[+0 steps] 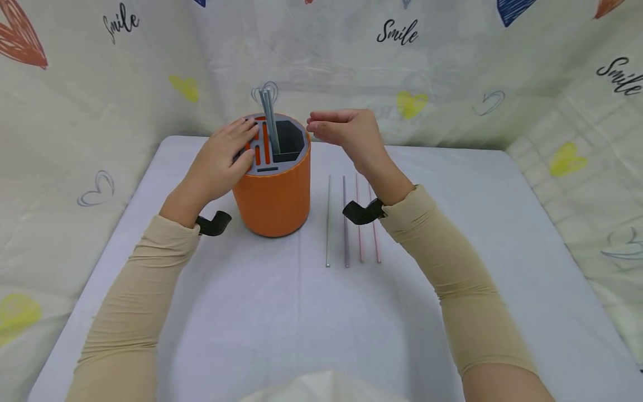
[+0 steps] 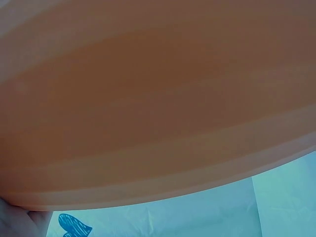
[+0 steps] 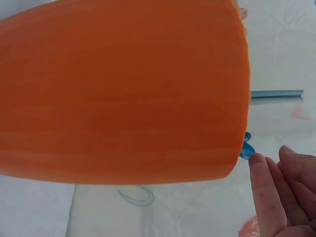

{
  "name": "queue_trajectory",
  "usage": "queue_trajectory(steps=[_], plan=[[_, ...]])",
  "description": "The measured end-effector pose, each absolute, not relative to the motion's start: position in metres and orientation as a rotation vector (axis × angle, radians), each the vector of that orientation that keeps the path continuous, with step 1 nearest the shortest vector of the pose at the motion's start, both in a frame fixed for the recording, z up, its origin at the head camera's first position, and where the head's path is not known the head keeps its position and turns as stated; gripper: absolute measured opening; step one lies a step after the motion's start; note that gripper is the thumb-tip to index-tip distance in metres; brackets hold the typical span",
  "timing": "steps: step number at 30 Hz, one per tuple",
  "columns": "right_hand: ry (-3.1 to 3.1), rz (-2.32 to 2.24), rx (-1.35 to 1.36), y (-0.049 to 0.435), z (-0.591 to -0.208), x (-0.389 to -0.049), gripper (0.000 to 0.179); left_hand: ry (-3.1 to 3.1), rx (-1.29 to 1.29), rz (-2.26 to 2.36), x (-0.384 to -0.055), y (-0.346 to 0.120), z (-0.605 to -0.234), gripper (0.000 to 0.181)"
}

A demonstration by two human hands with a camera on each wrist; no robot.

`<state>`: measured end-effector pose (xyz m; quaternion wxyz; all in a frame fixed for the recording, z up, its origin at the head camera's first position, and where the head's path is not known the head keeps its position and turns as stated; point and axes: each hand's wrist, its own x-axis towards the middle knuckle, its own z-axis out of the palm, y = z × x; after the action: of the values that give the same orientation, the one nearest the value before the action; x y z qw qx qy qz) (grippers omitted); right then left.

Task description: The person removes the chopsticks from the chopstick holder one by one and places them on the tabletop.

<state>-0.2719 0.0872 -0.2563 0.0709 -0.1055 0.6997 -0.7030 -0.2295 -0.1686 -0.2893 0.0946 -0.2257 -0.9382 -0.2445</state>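
Orange and round-walled, the holder (image 1: 272, 204) stands left of centre in the upper half of the frame, grey-blue sticks (image 1: 269, 120) rising from its dark compartment. Your left hand (image 1: 219, 157) rests relaxed, unclenched, on its top's left side; your right (image 1: 353, 134), fingers extended and gripping nothing visible, hangs just beside the rim. Four thin sticks (image 1: 346, 234) lie mid-frame on the white table (image 1: 281, 318). A stray right-hand sweep could scatter them; uneven left-hand pressure might tip the holder.
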Motion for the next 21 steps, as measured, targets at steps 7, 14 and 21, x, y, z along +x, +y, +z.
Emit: queue_trajectory(steps=[7,14,21], plan=[[2.115,-2.02,-0.397,0.066,-0.248,-0.271,0.03,-2.812,-0.659,-0.706,-0.23,-0.167,-0.288,0.051],[2.125,-1.98,-0.447,0.051,-0.25,-0.276,0.033,-2.783,-0.678,-0.703,-0.229,-0.169,-0.289,0.051],[2.179,-1.946,-0.469,0.043,-0.253,-0.276,0.034,-2.768,-0.685,-0.716,-0.228,-0.169,-0.289,0.05]])
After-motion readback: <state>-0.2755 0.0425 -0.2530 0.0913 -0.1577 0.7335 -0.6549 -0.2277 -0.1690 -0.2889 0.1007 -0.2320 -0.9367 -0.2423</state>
